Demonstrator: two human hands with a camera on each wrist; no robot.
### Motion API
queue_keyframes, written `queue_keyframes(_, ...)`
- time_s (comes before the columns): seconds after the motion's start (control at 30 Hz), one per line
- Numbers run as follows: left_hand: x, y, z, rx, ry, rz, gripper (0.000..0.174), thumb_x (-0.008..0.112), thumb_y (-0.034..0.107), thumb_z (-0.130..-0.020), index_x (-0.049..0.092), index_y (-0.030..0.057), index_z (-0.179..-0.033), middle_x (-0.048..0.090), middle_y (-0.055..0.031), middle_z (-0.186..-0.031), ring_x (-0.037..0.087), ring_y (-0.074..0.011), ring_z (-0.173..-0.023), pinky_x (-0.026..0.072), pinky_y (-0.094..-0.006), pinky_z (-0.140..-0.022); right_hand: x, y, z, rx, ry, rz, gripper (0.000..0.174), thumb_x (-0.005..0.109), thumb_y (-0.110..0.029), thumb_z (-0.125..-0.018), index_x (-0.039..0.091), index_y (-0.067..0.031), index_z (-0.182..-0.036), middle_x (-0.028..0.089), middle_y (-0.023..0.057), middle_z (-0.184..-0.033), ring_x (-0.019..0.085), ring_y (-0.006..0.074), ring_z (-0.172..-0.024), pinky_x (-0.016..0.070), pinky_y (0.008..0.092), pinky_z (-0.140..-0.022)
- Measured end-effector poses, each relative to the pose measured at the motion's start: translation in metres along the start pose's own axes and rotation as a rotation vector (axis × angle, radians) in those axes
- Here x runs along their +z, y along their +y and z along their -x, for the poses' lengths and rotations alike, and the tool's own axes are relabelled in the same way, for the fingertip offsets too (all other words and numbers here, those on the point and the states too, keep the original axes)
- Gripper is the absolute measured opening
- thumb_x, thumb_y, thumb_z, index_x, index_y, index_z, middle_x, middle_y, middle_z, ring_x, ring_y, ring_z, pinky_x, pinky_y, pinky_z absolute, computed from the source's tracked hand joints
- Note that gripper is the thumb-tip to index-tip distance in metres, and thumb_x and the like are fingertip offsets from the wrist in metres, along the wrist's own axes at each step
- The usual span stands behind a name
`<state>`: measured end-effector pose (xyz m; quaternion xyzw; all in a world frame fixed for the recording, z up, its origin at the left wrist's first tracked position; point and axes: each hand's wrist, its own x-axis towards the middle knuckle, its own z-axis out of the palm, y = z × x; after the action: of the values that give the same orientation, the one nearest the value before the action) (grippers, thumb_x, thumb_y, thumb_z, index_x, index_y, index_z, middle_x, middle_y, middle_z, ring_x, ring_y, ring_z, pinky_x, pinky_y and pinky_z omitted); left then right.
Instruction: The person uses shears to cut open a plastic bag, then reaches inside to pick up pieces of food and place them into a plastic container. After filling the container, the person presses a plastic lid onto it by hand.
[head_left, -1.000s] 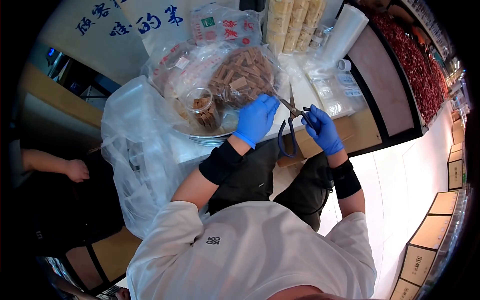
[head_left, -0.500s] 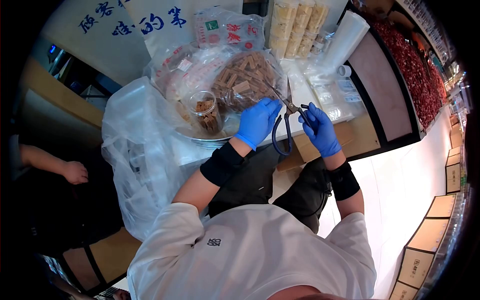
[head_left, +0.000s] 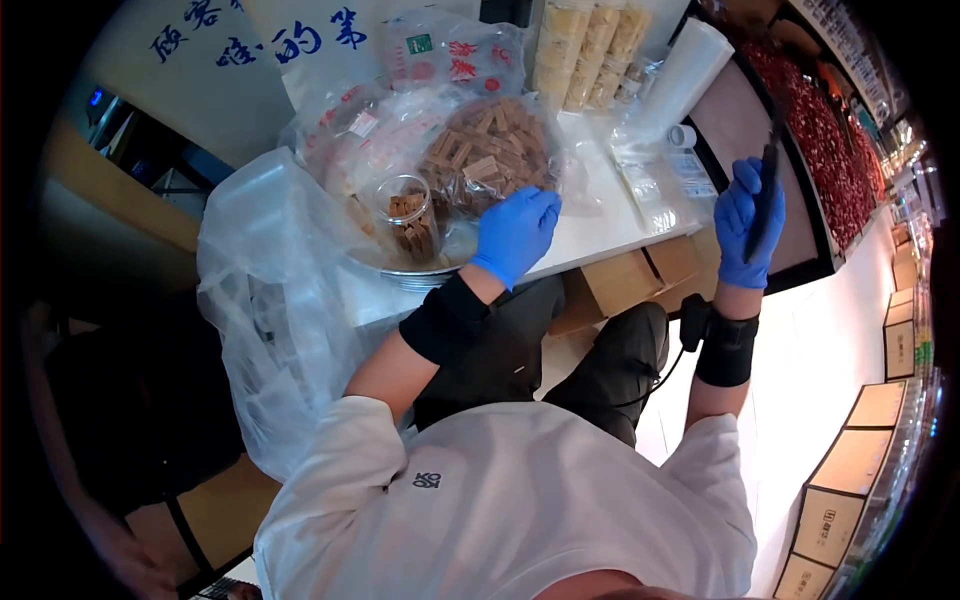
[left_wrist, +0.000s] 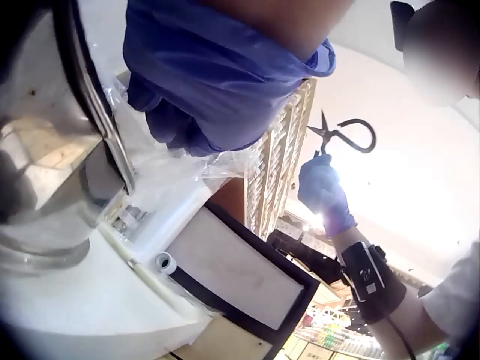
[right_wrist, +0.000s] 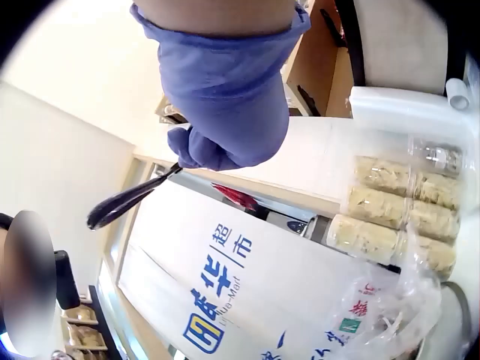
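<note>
In the head view the blue-gloved left hand (head_left: pixel 517 235) lies at the near edge of a clear bag of brown sticks (head_left: pixel 487 150); its fingers are curled on the bag's plastic, as the left wrist view shows of the hand (left_wrist: pixel 214 82). Away to the right, the gloved right hand (head_left: pixel 745 228) holds dark scissors (head_left: pixel 768 200) upright, over the display edge. The scissors (left_wrist: pixel 327 135) have parted blades in the left wrist view. From the right hand (right_wrist: pixel 225 112) their handles (right_wrist: pixel 124 206) stick out in the right wrist view. A clear jar of brown sticks (head_left: pixel 408 225) stands left of the bag.
The bag and jar are on a round metal tray (head_left: pixel 400 272) on a white table (head_left: pixel 590 235). Behind stand jars of pale pieces (head_left: pixel 590 55) and a plastic roll (head_left: pixel 690 75). Large clear sheeting (head_left: pixel 270 300) hangs at the left; cardboard boxes (head_left: pixel 625 280) are below.
My right hand has moved right and up, away from the bag, carrying the scissors, which are turned upright. The left hand has stayed at the bag. The bystander's arm at the left has lowered.
</note>
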<state>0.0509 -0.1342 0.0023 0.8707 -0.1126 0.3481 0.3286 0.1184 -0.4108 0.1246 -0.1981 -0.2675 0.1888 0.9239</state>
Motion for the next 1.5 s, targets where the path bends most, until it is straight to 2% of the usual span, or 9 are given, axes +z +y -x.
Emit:
queue_keyframes(0.1,-0.004,0.001,-0.007,-0.082,-0.028,0.021,0.012,0.063,0.021,-0.087,0.067,0.0110,-0.092,0.062,-0.0083,-0.078,0.063,-0.0276,-0.067,0.0511,-0.0355,-0.060,0.012,-0.001,-0.004,-0.175,0.556,0.311,0.025,0.052,-0.025,-0.100,0.053,-0.0090,-0.081,0.058,0.0038,-0.075,0.053,0.0074,-0.055,0.0324,0.0168,-0.037)
queue_keyframes(0.2,-0.007,0.002,-0.006,-0.161,-0.026,0.062,0.019,0.066,0.026,-0.086,0.066,0.0108,-0.097,0.063,-0.0079,-0.080,0.064,-0.0257,-0.070,0.0517,-0.0342,-0.063,-0.033,0.013,0.011,-0.200,0.534,0.604,0.024,0.053,-0.025,-0.099,0.055,-0.0103,-0.081,0.060,0.0028,-0.073,0.059,0.0078,-0.067,0.0360,0.0162,-0.040)
queue_keyframes(0.43,-0.008,0.013,-0.008,-0.097,-0.047,-0.066,0.041,0.071,0.037,-0.081,0.063,0.0118,-0.113,0.063,-0.0083,-0.096,0.064,-0.0261,-0.082,0.0525,-0.0365,-0.070,-0.112,0.036,0.018,0.076,0.881,0.865,0.032,0.057,-0.035,-0.096,0.053,-0.0119,-0.075,0.062,0.0066,-0.069,0.043,0.0076,-0.044,0.0298,0.0185,-0.040)
queue_keyframes(0.73,0.009,-0.011,-0.007,-0.115,-0.097,-0.038,0.024,0.060,0.029,-0.089,0.068,0.0084,-0.099,0.062,-0.0110,-0.087,0.063,-0.0333,-0.075,0.0507,-0.0414,-0.064,-0.183,0.056,0.011,0.218,0.761,1.408,0.042,0.054,-0.039,-0.097,0.062,0.0013,-0.100,0.067,0.0085,-0.076,0.063,0.0162,-0.058,0.0436,0.0272,-0.046)
queue_keyframes(0.8,0.009,-0.012,-0.007,-0.115,-0.080,-0.033,0.023,0.059,0.028,-0.090,0.067,0.0081,-0.097,0.062,-0.0114,-0.085,0.062,-0.0340,-0.074,0.0504,-0.0418,-0.063,-0.231,0.051,0.012,0.126,0.688,1.657,0.041,0.057,-0.038,-0.094,0.061,0.0020,-0.106,0.068,0.0118,-0.083,0.066,0.0206,-0.069,0.0502,0.0314,-0.057)
queue_keyframes(0.87,0.010,-0.012,-0.009,-0.132,-0.058,-0.066,0.022,0.059,0.028,-0.090,0.067,0.0083,-0.094,0.062,-0.0124,-0.084,0.062,-0.0343,-0.073,0.0504,-0.0424,-0.063,-0.155,0.065,0.005,-0.636,0.485,2.660,0.042,0.059,-0.036,-0.093,0.060,0.0028,-0.108,0.066,0.0164,-0.091,0.066,0.0238,-0.082,0.0514,0.0342,-0.070)
queue_keyframes(1.0,0.007,-0.014,-0.013,-0.116,-0.078,-0.075,0.023,0.060,0.030,-0.090,0.065,0.0081,-0.091,0.061,-0.0132,-0.082,0.062,-0.0350,-0.074,0.0504,-0.0431,-0.063,-0.062,0.110,-0.014,-0.171,0.262,1.615,0.032,0.067,-0.024,-0.089,0.062,-0.0041,-0.112,0.065,0.0103,-0.095,0.062,0.0203,-0.081,0.0490,0.0300,-0.072)
queue_keyframes(1.17,-0.015,-0.011,-0.023,-0.092,-0.261,-0.092,0.027,0.058,0.035,-0.091,0.065,0.0093,-0.091,0.063,-0.0138,-0.084,0.063,-0.0355,-0.075,0.0505,-0.0447,-0.064,-0.014,0.140,-0.016,-0.091,-0.107,1.836,0.021,0.069,-0.017,-0.087,0.067,-0.0016,-0.101,0.063,0.0082,-0.085,0.060,0.0170,-0.071,0.0477,0.0273,-0.068)
queue_keyframes(1.5,-0.017,-0.016,-0.023,0.073,-0.292,-0.172,0.033,0.049,0.035,-0.096,0.065,0.0086,-0.084,0.064,-0.0144,-0.082,0.063,-0.0340,-0.071,0.0506,-0.0441,-0.063,-0.026,0.144,-0.035,-0.328,0.097,1.916,0.012,0.067,-0.011,-0.085,0.070,-0.0003,-0.090,0.062,0.0157,-0.074,0.060,0.0310,-0.071,0.0478,0.0371,-0.065)
